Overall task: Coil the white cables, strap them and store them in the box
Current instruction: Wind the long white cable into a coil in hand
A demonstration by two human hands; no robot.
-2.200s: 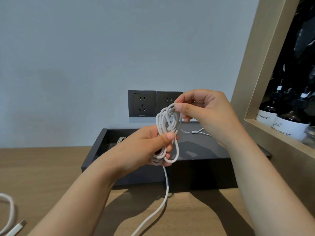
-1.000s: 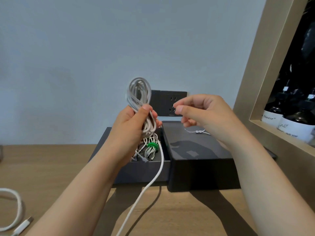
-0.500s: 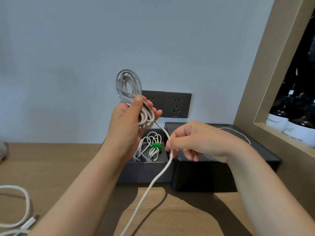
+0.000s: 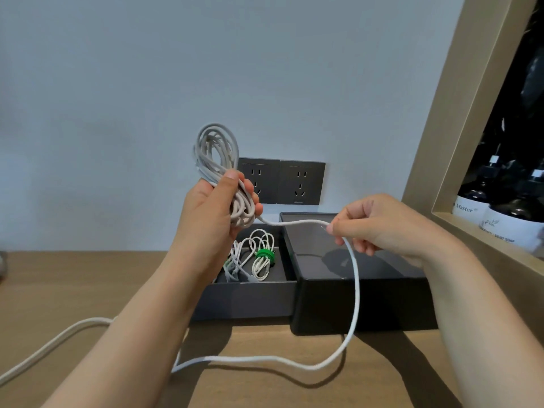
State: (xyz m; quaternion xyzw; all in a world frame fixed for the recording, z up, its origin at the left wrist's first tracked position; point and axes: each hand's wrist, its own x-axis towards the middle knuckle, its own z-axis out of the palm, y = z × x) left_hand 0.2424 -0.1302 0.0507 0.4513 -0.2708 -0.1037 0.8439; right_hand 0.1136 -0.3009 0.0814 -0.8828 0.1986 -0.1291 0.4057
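L hand [image 4: 212, 210] held up above the box [image 4: 250, 298], fingers + thumb wrapped round a coil of white cable [image 4: 217, 154]; loops stick up past the thumb. R hand [image 4: 379, 225] over the glossy black case [image 4: 353, 304] touching the box's right side, pinching the cable's loose run [image 4: 354, 290]. From the pinch it drops to the table [image 4: 73, 290], goes under L forearm, exits left. In box: smaller white cables [image 4: 250, 260] w/ green strap [image 4: 264, 254].
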